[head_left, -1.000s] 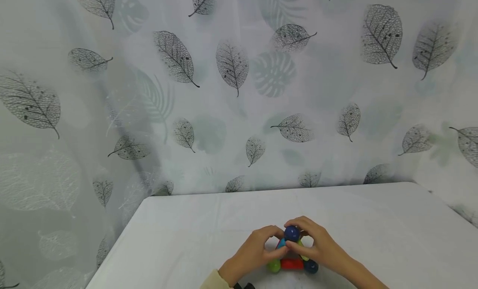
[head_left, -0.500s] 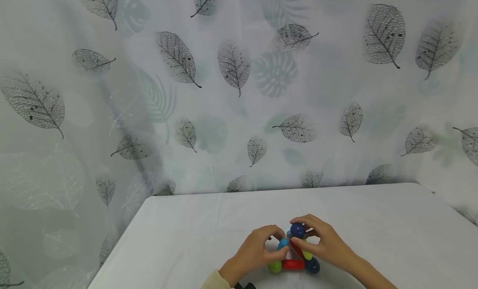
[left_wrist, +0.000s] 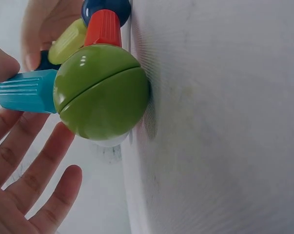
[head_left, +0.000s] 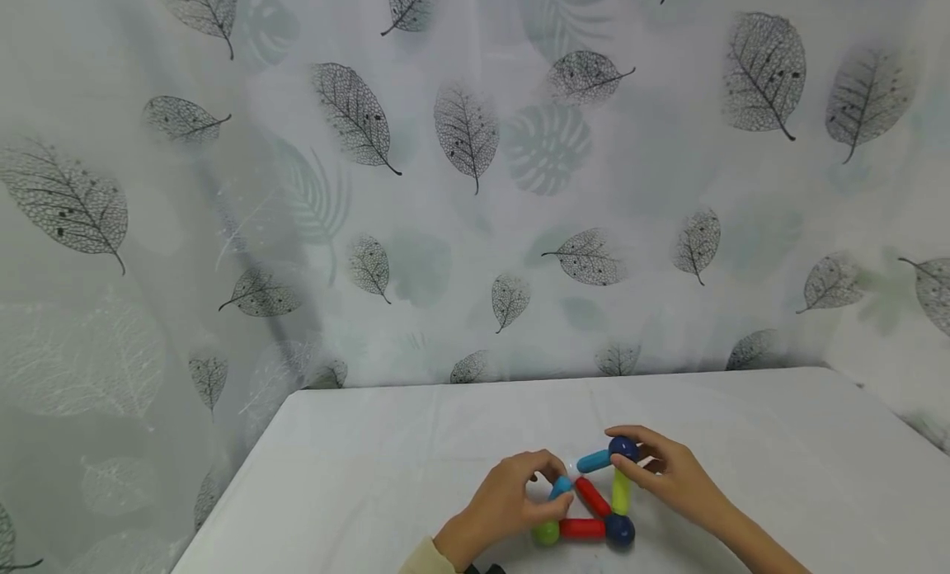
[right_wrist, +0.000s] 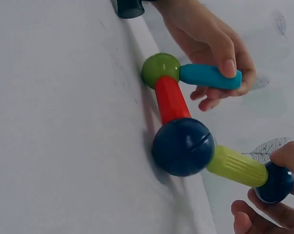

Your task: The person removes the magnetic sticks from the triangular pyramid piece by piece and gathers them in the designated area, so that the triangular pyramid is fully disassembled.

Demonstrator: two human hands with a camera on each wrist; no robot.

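Note:
In the head view my left hand (head_left: 514, 498) pinches an upright blue rod (right_wrist: 195, 74) between thumb and fingers. That rod rises from a green ball (left_wrist: 103, 92) on the table. A red rod (head_left: 582, 529) joins the green ball to a navy ball (head_left: 619, 530). Leaning up from the navy ball is a yellow-green rod (head_left: 620, 491), topped by a dark blue ball (head_left: 622, 448). My right hand (head_left: 664, 473) holds this upper ball with thumb and fingertips. A second blue rod (head_left: 594, 461) sticks out leftward from it. Another red rod (head_left: 592, 496) runs back from the navy ball.
The pieces stand on a white-covered table (head_left: 371, 475). Behind hangs a leaf-printed curtain (head_left: 445, 211). A small black object (head_left: 494, 569) shows at the bottom edge by my left wrist. A whitish shape (left_wrist: 110, 141) peeks out behind the green ball, its kind unclear.
My right hand has moved right, carrying the dark blue ball and its blue rod away from my left hand. The yellow-green rod has swung more upright. The left hand stays nearly still.

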